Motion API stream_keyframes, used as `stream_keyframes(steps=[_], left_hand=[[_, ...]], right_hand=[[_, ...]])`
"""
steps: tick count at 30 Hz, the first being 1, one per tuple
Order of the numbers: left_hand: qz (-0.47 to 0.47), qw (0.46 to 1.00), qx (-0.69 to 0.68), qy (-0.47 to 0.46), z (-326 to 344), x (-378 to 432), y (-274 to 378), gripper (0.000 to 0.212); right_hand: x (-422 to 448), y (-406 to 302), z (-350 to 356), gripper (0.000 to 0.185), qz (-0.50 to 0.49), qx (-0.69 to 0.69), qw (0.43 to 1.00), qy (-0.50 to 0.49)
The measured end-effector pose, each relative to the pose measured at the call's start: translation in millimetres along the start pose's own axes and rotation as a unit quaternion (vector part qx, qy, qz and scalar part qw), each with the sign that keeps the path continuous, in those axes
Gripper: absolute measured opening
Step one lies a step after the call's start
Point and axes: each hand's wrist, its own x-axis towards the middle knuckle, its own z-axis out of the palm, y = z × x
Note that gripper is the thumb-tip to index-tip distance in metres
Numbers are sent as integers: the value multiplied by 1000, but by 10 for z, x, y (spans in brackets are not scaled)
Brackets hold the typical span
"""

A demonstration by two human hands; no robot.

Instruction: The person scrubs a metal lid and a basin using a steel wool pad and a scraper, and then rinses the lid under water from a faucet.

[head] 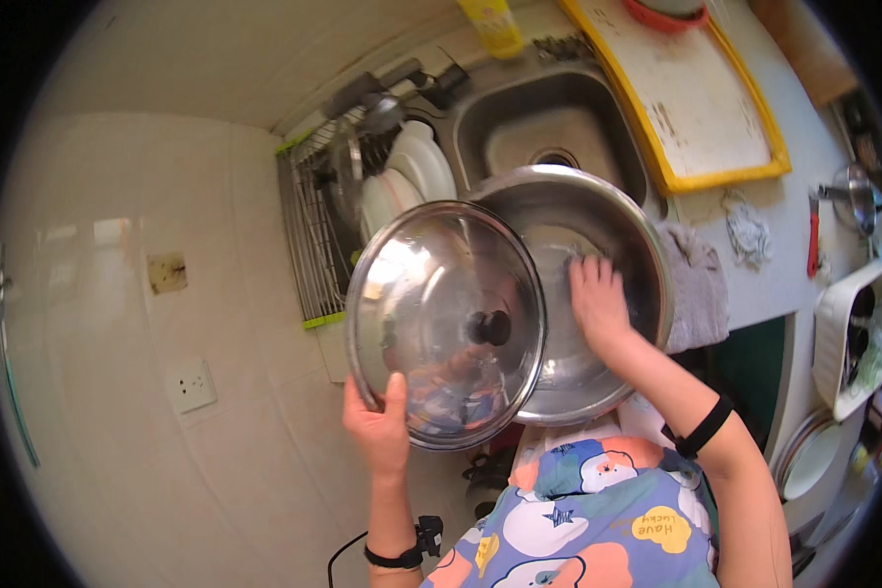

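Note:
My left hand point(379, 422) grips the rim of a round lid point(441, 294), thumb on its upper face. The lid is shiny, with a metal rim and a black knob point(491, 328), and is tilted over the left part of a large stainless steel basin point(610, 198). Inside the basin is my right hand point(599, 301), back up and fingers pointing away from me. Its palm is hidden, and a small dark patch by the fingertips is too unclear to name.
Beyond the basin lies a steel sink point(514, 140). Left of it, a wire dish rack point(309, 235) holds white plates point(419, 162). On the right are a yellow-edged board point(705, 125), a grey towel point(694, 287), a crumpled cloth point(748, 229) and a white plastic basket point(827, 353). A tiled wall point(264, 411) bounds the left.

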Motion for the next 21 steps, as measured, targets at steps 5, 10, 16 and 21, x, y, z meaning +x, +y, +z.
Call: stream_keyframes(steps=[5,10,16,21], left_hand=[[64,997,-36,-3,-60,-45,-26,21],[47,997,-52,27,-8,-68,-245,41],[139,975,-168,40,212,-93,-302,59],[173,984,-6,33,234,-146,-374,43]], right_hand=[[176,65,-197,33,-12,175,984,-12],[234,-282,-1152,35,-131,464,872,90],[118,-1029,-1677,30,-471,359,779,205],[645,-928,-1511,19,-354,440,789,243]])
